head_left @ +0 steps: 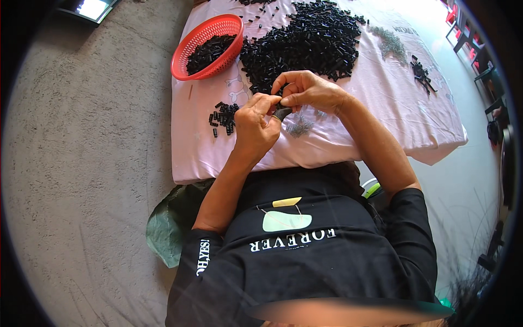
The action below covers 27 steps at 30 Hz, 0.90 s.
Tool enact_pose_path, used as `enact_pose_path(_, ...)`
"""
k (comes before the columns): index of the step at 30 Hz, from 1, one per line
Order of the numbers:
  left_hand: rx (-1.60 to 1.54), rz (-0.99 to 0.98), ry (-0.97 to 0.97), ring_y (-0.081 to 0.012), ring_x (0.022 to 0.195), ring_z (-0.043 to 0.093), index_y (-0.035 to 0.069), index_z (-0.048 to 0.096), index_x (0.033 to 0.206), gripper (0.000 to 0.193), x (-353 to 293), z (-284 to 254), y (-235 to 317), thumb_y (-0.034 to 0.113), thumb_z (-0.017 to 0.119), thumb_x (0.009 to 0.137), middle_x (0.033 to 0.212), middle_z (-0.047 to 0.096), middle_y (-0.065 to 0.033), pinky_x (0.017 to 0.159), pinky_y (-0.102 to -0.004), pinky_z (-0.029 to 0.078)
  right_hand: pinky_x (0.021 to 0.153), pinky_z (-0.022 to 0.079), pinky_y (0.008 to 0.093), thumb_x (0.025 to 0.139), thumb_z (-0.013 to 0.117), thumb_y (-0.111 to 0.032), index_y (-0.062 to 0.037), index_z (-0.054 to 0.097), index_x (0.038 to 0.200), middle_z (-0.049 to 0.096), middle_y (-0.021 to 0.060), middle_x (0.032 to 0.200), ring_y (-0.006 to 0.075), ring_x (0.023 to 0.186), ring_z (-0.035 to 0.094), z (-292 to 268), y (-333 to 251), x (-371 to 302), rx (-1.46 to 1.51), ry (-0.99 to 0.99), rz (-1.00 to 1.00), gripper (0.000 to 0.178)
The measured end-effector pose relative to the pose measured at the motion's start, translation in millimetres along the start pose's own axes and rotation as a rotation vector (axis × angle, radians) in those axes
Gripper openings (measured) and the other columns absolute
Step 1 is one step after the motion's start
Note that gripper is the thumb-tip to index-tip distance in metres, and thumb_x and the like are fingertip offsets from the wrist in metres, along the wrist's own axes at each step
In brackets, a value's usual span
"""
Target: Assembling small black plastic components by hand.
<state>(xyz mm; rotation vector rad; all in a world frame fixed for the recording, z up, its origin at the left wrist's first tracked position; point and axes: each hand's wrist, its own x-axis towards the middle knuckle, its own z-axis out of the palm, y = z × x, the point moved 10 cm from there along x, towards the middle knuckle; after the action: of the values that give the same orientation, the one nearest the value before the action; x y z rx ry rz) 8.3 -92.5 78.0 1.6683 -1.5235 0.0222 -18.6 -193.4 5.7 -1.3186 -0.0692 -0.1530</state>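
My left hand (pixel 255 126) and my right hand (pixel 311 94) meet above the near part of the cloth-covered table, their fingertips almost touching. Both are closed in a pinch around a small black part (pixel 281 113), mostly hidden by the fingers. A ring-like band shows on a left finger. Left of my left hand lies a small heap of black cylindrical pieces (pixel 223 117). Under my right hand is a little scatter of fine silvery bits (pixel 299 127), too small to name. Just beyond my hands spreads a large pile of similar black pieces (pixel 310 41).
A red plastic basket (pixel 237 57) partly filled with black pieces stands at the far left of the pink tablecloth (pixel 190 152). More silvery bits (pixel 388 42) and a few black parts (pixel 422 75) lie at the right. A green bag (pixel 166 229) sits below the table's left corner.
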Motion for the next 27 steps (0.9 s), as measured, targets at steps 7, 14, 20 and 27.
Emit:
enact_pose_path(7,0.075,-0.004,0.060,-0.0217,0.067,0.063,0.001,0.068,0.099,0.035,-4.0,-13.6,-24.4,-0.007,0.059,0.066,0.081,0.063,-0.0118,0.057,-0.0316,0.051,0.064,0.050,0.0187,0.090,0.068,-0.013,-0.0029,0.062,0.116,0.070,0.0022,0.085,0.0053,0.071,0.063,-5.3,2.0,-0.5,-0.036,0.121,0.063,0.028)
enact_pose_path(14,0.414,-0.191,0.225,-0.0229,0.069,0.063,0.002,0.068,0.099,0.030,-25.3,-70.9,-105.0,-0.003,0.066,0.070,0.082,0.063,-0.0105,0.066,-0.0340,0.052,0.061,0.050,0.0201,0.096,0.061,-0.016,-0.0041,0.064,0.107,0.071,0.0042,0.083,0.0070,0.068,0.065,-44.7,3.3,-4.3,-0.100,0.377,0.064,0.016)
enact_pose_path(20,0.538,-0.227,0.140,-0.0253,0.083,0.064,0.002,0.069,0.100,0.031,-28.8,-67.2,-117.9,-0.004,0.062,0.070,0.091,0.065,-0.0100,0.078,-0.0356,0.052,0.057,0.051,0.0223,0.095,0.060,-0.014,-0.0030,0.065,0.102,0.070,0.0058,0.080,0.0092,0.065,0.065,-51.4,5.0,-6.1,-0.215,0.463,0.085,0.014)
enact_pose_path(27,0.234,-0.047,-0.010,-0.0234,0.078,0.064,0.004,0.070,0.093,0.023,-2.0,-6.8,-63.3,-0.008,0.062,0.075,0.088,0.064,-0.0093,0.073,-0.0321,0.052,0.058,0.054,0.0244,0.092,0.058,-0.009,-0.0010,0.066,0.098,0.069,0.0078,0.079,0.0114,0.064,0.066,-57.4,3.4,-9.9,-0.336,0.559,0.123,0.013)
